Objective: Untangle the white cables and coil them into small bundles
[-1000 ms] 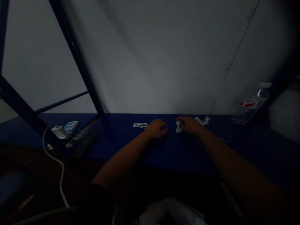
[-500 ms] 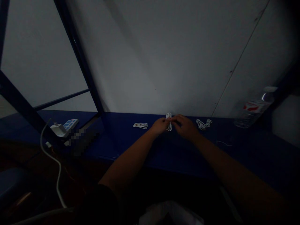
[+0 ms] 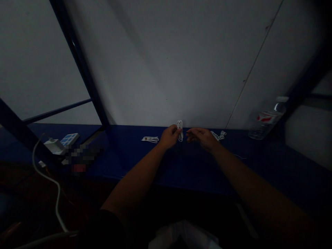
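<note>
A white cable coiled into a long bundle (image 3: 180,130) is upright in my left hand (image 3: 169,137), pinched between thumb and fingers around its middle. My right hand (image 3: 203,139) is just to the right of that bundle, apart from it. Its fingers are loosely bent and spread, and I see nothing held in them. On the blue shelf to the left lies a second folded white cable (image 3: 150,139). A third white cable bundle (image 3: 219,135) lies behind my right hand, partly hidden by it.
A clear bottle with a red and white label (image 3: 268,119) stands at the right by the wall. A thin white strand (image 3: 240,156) lies on the blue shelf (image 3: 124,148). At left are a white plug adapter (image 3: 55,146), a blue-and-white box (image 3: 69,139) and a hanging cord (image 3: 57,193).
My right hand has come away from the coiled cable, leaving a gap. My left hand still holds the bundle. The whole view has shifted, so things sit farther left.
</note>
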`<state>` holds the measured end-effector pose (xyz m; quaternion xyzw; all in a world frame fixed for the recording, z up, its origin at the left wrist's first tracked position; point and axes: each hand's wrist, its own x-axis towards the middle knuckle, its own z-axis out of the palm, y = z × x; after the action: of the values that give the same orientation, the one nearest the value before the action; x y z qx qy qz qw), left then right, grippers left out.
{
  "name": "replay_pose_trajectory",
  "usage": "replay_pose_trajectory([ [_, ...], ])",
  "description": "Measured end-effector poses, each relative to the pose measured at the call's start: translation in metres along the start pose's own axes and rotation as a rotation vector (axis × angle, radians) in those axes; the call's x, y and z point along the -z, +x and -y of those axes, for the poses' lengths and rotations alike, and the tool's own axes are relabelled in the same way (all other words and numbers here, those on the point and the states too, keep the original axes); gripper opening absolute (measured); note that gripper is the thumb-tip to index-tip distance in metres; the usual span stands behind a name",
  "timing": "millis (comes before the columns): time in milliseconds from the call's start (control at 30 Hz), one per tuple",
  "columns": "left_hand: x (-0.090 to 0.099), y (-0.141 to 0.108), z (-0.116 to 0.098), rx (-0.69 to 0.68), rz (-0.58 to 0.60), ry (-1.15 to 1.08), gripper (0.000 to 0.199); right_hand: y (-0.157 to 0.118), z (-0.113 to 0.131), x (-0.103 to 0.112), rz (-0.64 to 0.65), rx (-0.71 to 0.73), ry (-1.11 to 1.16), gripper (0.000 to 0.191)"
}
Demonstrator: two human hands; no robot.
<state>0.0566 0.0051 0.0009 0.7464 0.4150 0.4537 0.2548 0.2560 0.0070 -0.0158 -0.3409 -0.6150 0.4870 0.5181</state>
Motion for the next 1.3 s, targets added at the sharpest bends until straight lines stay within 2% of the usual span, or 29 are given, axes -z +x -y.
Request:
replay_pose_trajectory([
  [267, -0.002, 0.000, -0.001, 0.001, 0.034, -0.158, 0.023, -0.002, 0.002, 0.005, 0.117, 0.011, 0.027, 0.039],
  [533, -0.009, 0.002, 0.008, 0.072, -0.005, -0.331, 0.027, 0.001, -0.003, 0.005, 0.075, -0.031, -0.142, 0.038],
  [633, -0.009, 0.001, 0.009, 0.074, -0.036, -0.257, 0.026, 0.001, -0.002, 0.004, 0.036, -0.017, -0.222, 0.039],
  [800, -0.003, -0.004, 0.000, 0.022, -0.048, -0.002, 0.027, 0.003, -0.006, 0.006, -0.139, -0.010, -0.318, 0.041],
  [900, -0.002, -0.007, -0.004, 0.002, -0.027, 0.024, 0.030, 0.005, -0.010, 0.010, -0.183, -0.043, -0.348, 0.042],
  [967, -0.004, -0.006, -0.002, 0.008, -0.023, -0.018, 0.030, 0.007, -0.012, 0.011, -0.171, -0.062, -0.294, 0.041],
  [1100, -0.008, 0.000, 0.008, 0.061, -0.036, -0.177, 0.029, 0.008, -0.013, 0.012, -0.110, -0.089, -0.046, 0.039],
  [1200, -0.011, 0.003, 0.014, 0.097, 0.028, -0.385, 0.027, 0.007, -0.009, 0.012, -0.041, -0.111, 0.070, 0.036],
  [1300, -0.013, 0.003, 0.013, 0.119, 0.118, -0.566, 0.030, 0.005, -0.004, 0.012, 0.018, -0.129, 0.075, 0.035],
])
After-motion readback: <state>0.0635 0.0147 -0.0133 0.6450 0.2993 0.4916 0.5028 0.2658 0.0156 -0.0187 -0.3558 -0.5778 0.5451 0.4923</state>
